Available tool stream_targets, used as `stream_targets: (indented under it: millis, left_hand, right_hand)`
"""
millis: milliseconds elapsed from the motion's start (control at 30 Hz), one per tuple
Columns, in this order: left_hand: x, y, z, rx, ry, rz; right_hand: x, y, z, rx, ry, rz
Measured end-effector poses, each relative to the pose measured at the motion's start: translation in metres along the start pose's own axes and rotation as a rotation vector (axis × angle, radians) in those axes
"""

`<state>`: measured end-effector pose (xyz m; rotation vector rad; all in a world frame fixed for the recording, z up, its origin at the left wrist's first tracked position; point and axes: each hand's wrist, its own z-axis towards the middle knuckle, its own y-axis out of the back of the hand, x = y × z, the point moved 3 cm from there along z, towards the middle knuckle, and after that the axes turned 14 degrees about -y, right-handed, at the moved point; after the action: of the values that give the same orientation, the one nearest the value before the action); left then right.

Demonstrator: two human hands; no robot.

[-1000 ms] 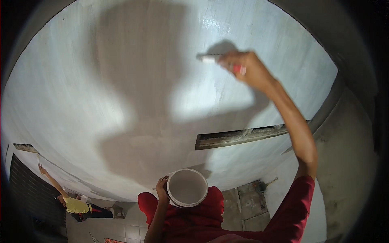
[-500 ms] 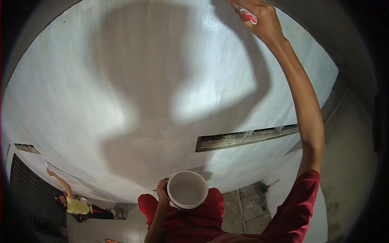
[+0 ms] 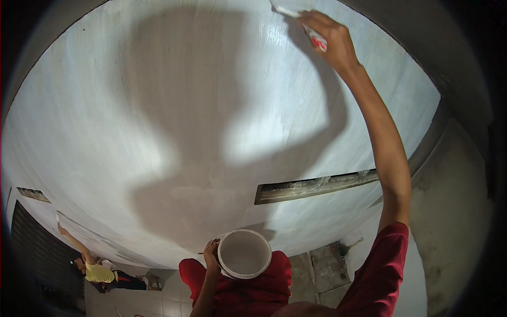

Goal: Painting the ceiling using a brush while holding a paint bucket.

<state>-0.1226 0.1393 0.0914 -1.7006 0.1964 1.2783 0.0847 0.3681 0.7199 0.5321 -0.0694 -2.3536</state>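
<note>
My right hand [image 3: 330, 39] is raised high and grips a paintbrush [image 3: 302, 24] with a red-and-white handle, its white bristles against the white painted wall [image 3: 158, 105] near the top of the view. My left hand [image 3: 211, 253] holds a round white bucket [image 3: 244, 253] of white paint by its rim, close to my chest. My shadow falls wide across the wall's middle.
A long narrow slot [image 3: 317, 185] cuts the wall to the right of centre. A grey unpainted wall [image 3: 454, 211] meets it at the right. Far below at the lower left, another person in a yellow shirt [image 3: 97, 272] reaches up at the wall. Floor tiles [image 3: 322, 269] show below.
My right hand with the brush has swept up the wall from mid-height to the top. The bucket in my left hand has stayed put.
</note>
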Motion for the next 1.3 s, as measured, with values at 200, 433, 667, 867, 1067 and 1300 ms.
stream_targets:
  millis: [200,433,667,867,1067,1300]
  left_hand:
    - [-0.002,-0.004,0.004,-0.010,0.002,-0.072]
    - [-0.005,-0.004,-0.002,-0.015,-0.028,-0.034]
    - [-0.004,-0.001,-0.001,-0.022,-0.034,0.000]
    - [-0.002,-0.004,0.002,0.001,-0.062,-0.024]
    - [-0.002,0.000,0.000,-0.016,0.002,-0.074]
    - [-0.007,-0.005,-0.004,-0.004,-0.033,-0.056]
  right_hand:
    - [0.008,0.018,-0.005,-0.044,0.022,-0.008]
    - [0.017,0.015,0.017,-0.160,0.091,0.022]
    - [0.010,0.001,0.020,-0.228,0.145,-0.010]
    - [0.006,-0.002,0.025,-0.237,0.122,-0.002]
    - [-0.001,-0.008,0.007,-0.134,0.014,-0.045]
    - [0.010,0.002,0.018,-0.161,0.086,0.003]
